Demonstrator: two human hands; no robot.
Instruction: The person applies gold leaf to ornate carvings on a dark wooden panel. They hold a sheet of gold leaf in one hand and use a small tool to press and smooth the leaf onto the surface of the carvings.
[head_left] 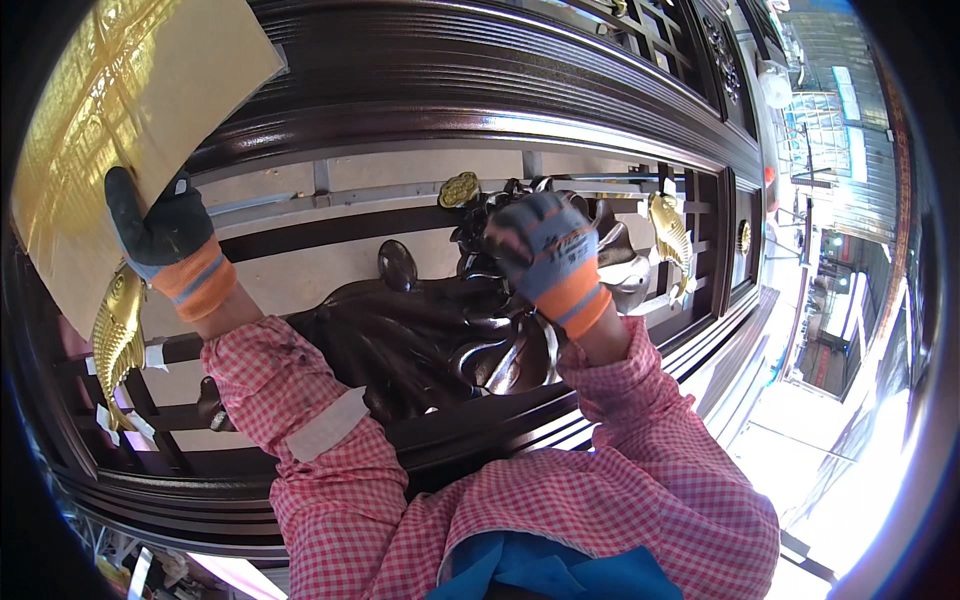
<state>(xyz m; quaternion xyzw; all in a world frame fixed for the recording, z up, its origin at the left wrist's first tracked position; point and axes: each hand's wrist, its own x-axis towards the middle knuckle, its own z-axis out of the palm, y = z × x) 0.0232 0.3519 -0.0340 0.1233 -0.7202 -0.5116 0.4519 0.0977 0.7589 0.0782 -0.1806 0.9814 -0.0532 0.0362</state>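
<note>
My left hand (178, 232), in a grey and orange work glove, grips the lower edge of a tan cardboard piece (215, 70) partly covered in shiny yellow tape. The thumb lies over its face. My right hand (548, 248), gloved alike, is curled closed over a dark, glossy carved ornament (400, 335) on a dark brown metal panel. Whatever its fingers hold is hidden. Just left of that hand a small gold ornament (460, 190) sits at the top of the carving. A gold fish (120, 335) hangs below my left hand.
Another gold fish (670, 235) is fixed to the bars on the right, with white tape pieces around it. The ridged dark frame (430, 75) runs across the far side. Beyond the panel's right end is a bright workshop area with a corrugated wall (880, 150).
</note>
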